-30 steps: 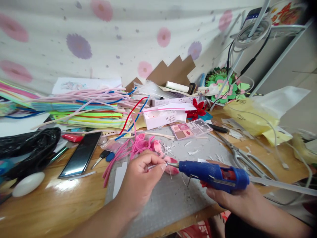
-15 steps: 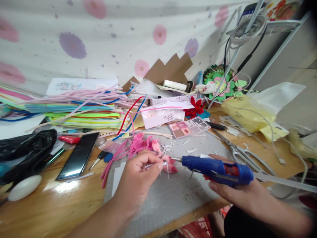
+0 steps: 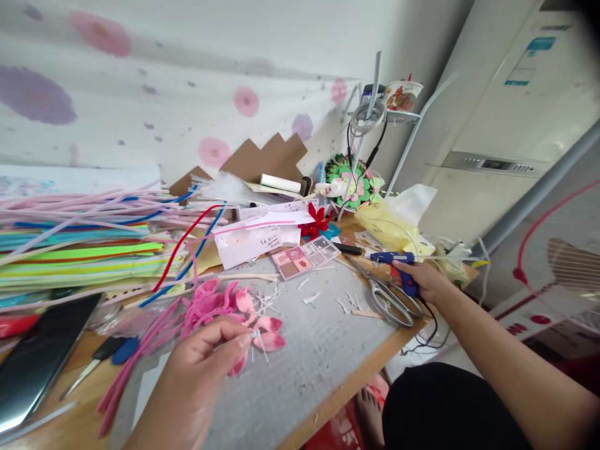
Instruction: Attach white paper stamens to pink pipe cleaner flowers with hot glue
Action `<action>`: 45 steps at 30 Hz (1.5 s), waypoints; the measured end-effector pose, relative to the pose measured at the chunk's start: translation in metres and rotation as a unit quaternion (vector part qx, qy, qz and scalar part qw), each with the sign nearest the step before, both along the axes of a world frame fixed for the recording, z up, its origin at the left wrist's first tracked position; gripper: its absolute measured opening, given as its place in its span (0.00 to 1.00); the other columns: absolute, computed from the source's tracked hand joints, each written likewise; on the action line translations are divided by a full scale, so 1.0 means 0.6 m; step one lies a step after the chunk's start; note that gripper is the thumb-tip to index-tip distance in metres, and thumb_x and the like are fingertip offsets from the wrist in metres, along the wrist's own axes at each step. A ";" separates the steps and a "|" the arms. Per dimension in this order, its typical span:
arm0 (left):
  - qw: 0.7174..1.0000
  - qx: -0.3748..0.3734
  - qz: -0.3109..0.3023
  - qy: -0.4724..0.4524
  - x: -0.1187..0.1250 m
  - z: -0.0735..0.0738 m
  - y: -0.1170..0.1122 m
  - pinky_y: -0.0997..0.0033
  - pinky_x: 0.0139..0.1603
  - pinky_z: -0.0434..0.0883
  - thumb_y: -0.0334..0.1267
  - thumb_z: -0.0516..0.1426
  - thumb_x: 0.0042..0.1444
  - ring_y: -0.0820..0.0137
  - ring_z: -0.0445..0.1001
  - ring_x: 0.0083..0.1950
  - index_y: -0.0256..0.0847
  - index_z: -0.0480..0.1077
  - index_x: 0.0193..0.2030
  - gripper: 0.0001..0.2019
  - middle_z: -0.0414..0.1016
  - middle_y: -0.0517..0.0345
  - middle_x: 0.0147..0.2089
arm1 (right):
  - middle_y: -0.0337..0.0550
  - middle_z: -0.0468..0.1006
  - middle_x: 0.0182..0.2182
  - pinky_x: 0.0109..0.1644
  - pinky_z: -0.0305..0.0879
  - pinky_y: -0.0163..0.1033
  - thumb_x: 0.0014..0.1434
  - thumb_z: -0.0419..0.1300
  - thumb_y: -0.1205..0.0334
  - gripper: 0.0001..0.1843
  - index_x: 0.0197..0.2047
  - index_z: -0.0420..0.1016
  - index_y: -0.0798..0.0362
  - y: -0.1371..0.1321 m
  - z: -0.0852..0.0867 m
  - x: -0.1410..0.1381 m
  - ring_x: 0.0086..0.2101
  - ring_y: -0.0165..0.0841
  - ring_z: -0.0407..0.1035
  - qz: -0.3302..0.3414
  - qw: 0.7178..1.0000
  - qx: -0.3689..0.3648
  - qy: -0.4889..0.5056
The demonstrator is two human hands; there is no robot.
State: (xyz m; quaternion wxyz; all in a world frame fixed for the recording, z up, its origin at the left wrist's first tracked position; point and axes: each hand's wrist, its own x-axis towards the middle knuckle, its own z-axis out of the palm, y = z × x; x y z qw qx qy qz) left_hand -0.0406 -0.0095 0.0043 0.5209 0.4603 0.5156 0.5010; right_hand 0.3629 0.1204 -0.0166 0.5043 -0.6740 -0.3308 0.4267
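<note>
My left hand (image 3: 204,356) pinches a thin white stem (image 3: 255,334) with loose white strands at its tip, above the grey cutting mat (image 3: 304,387). Just behind the fingertips lie pink petals (image 3: 269,324) with darker tips, and a bundle of pink pipe cleaners (image 3: 140,356) runs beside the hand. At the far right of the table, my right hand (image 3: 429,282) is wrapped round the handle of a blue hot glue gun (image 3: 391,257), whose nozzle points left. A clear glue stick sticks out of its back. Large scissors (image 3: 391,303) lie close to that hand.
Colourful pipe cleaners (image 3: 79,250) are heaped at the left, near a phone (image 3: 47,350) and a key (image 3: 87,365). A makeup palette (image 3: 295,259), a red flower (image 3: 315,222) and a white box (image 3: 246,244) stand farther back. White scraps (image 3: 312,299) litter the mat.
My right hand has carried the glue gun away from the left fingertips to the table's right side. The view has swung right. My left hand still pinches the white stem.
</note>
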 end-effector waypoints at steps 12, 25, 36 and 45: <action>0.999 0.029 -0.008 -0.038 0.007 0.009 -0.009 0.71 0.32 0.58 0.38 0.60 0.51 0.72 0.60 0.29 0.40 0.71 0.25 0.07 0.65 0.64 0.24 | 0.41 0.66 0.11 0.27 0.55 0.41 0.48 0.67 0.63 0.10 0.18 0.74 0.51 -0.056 0.088 -0.037 0.23 0.39 0.70 -0.006 0.945 0.023 -0.326; 0.999 0.042 -0.025 -0.001 0.009 0.011 -0.009 0.71 0.34 0.61 0.34 0.60 0.51 0.71 0.66 0.31 0.41 0.73 0.26 0.05 0.72 0.62 0.28 | 0.39 0.79 0.24 0.33 0.68 0.32 0.49 0.68 0.54 0.12 0.33 0.82 0.54 -0.154 0.079 -0.371 0.26 0.25 0.70 0.480 0.870 0.066 0.093; 0.997 0.049 -0.014 0.057 0.008 0.018 -0.009 0.69 0.35 0.63 0.34 0.59 0.50 0.69 0.69 0.33 0.41 0.73 0.25 0.05 0.73 0.60 0.29 | 0.36 0.77 0.20 0.28 0.65 0.32 0.46 0.68 0.63 0.04 0.26 0.80 0.54 -0.155 0.078 -0.386 0.22 0.25 0.67 0.446 0.889 0.063 0.079; 0.996 0.067 -0.023 0.055 0.010 0.017 -0.013 0.70 0.36 0.63 0.33 0.59 0.51 0.70 0.69 0.33 0.40 0.73 0.25 0.05 0.73 0.60 0.29 | 0.35 0.76 0.21 0.29 0.65 0.32 0.48 0.64 0.65 0.02 0.25 0.77 0.54 -0.162 0.078 -0.389 0.24 0.26 0.68 0.432 0.894 0.120 0.010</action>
